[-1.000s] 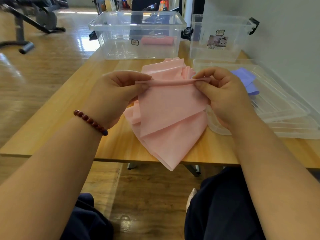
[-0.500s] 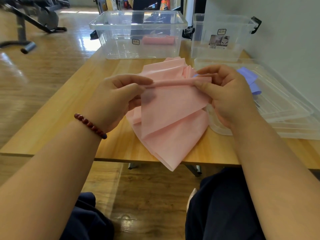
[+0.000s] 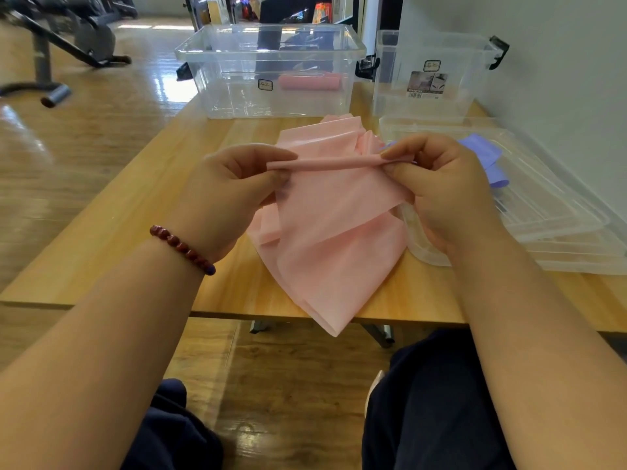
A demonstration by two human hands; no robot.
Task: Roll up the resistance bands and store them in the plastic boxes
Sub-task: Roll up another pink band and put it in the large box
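A pink resistance band (image 3: 334, 232) lies bunched on the wooden table (image 3: 129, 239), its loose end hanging over the front edge. Its top edge is wound into a thin roll held level above the table. My left hand (image 3: 230, 195) pinches the roll's left end and my right hand (image 3: 441, 188) pinches the right end. A rolled pink band (image 3: 310, 82) lies inside the large clear plastic box (image 3: 271, 45) at the back. A purple band (image 3: 488, 157) lies on clear lids to the right, partly hidden by my right hand.
A second, smaller clear box (image 3: 437, 52) stands at the back right by the white wall. Stacked clear lids (image 3: 556, 228) fill the table's right side. Gym equipment (image 3: 68, 39) stands on the wooden floor to the left. My knees are below the table's front edge.
The rolled top edge has grown a little thicker as both hands turned it. The hands stay in much the same place above the table.
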